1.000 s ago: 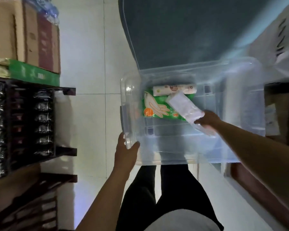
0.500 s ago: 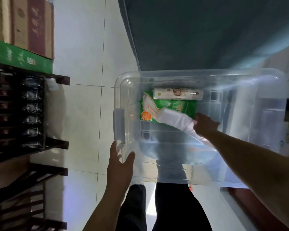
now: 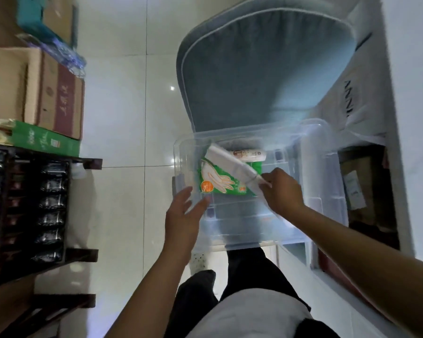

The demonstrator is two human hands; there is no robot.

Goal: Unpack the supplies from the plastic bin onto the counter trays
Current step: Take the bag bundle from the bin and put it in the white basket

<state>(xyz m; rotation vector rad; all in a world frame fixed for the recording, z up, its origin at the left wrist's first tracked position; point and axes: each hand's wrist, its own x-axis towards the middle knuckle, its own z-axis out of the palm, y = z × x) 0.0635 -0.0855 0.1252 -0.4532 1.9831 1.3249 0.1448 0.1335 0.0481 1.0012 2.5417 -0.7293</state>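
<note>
A clear plastic bin [image 3: 327,181] sits in front of me, its far side resting on a blue-grey seat cushion [image 3: 261,69]. Inside lie a green pack of gloves [image 3: 217,184] and a white printed roll [image 3: 250,153] at the far left. My right hand [image 3: 282,191] is shut on a long white plastic-wrapped pack [image 3: 230,162], held tilted above the glove pack. My left hand [image 3: 183,215] hovers at the bin's near left corner, fingers spread, holding nothing.
A dark shelf rack [image 3: 32,211] with rows of dark bottles stands on the left, cardboard boxes [image 3: 42,91] and a green box [image 3: 42,142] on top. A white cabinet [image 3: 405,118] with a box in it runs along the right. White floor tiles [image 3: 122,118] lie between.
My left hand has let go of the bin's rim and opened. My right hand has swung the white pack up and to the left over the glove pack.
</note>
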